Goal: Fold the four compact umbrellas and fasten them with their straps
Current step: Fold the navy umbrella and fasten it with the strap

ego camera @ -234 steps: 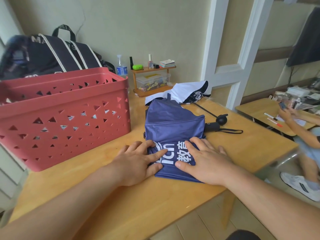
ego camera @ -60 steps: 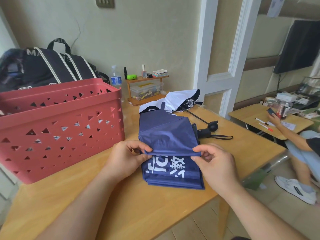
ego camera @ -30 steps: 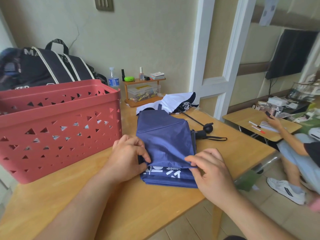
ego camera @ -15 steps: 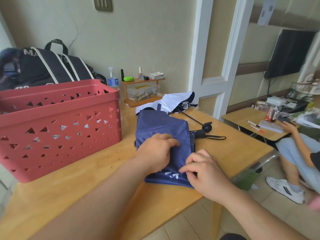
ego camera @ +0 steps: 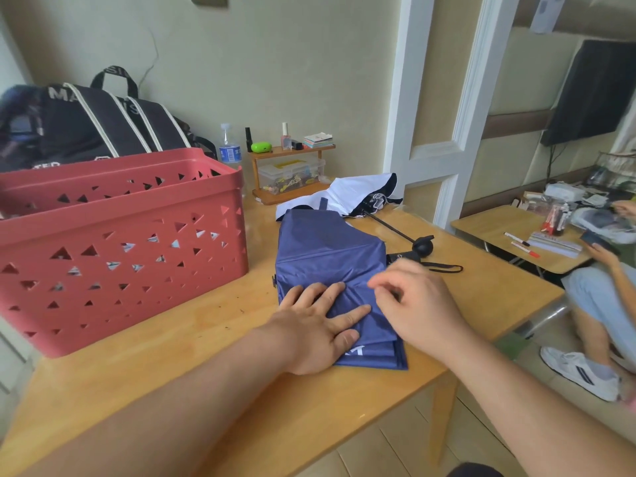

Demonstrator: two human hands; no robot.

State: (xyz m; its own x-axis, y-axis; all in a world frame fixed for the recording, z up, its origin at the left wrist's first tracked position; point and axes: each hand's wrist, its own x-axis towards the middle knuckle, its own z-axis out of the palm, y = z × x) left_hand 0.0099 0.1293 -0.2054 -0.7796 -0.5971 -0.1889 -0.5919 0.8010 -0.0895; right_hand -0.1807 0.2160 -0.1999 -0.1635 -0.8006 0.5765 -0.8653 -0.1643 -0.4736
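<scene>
Since half a second ago the left hand (ego camera: 318, 330) has slid nearer and spread out, and the right hand (ego camera: 418, 301) has lifted a little off the cloth. The left hand now lies flat with straight fingers, pressing the near part of the blue umbrella (ego camera: 330, 256) onto the wooden table (ego camera: 206, 366). The right hand hangs just above the umbrella's right edge with its fingers curled; whether they pinch a fold of the cloth cannot be told.

The blue umbrella lies folded flat in layers near the middle of the table, its near end close to the table's near edge, with a bit of white lettering showing beside the left thumb. Its black handle (ego camera: 401, 258) and wrist loop (ego camera: 444, 268) stick out to the right, past the right hand.

Just beyond it lies a white umbrella (ego camera: 351, 196), loosely collapsed, its thin shaft ending in a round black knob (ego camera: 422, 246). A red basket (ego camera: 117, 242) with triangular holes stands on the left of the table, and a black bag (ego camera: 89, 125) sits behind it. A small wooden shelf (ego camera: 292, 151) stands against the far wall.
</scene>
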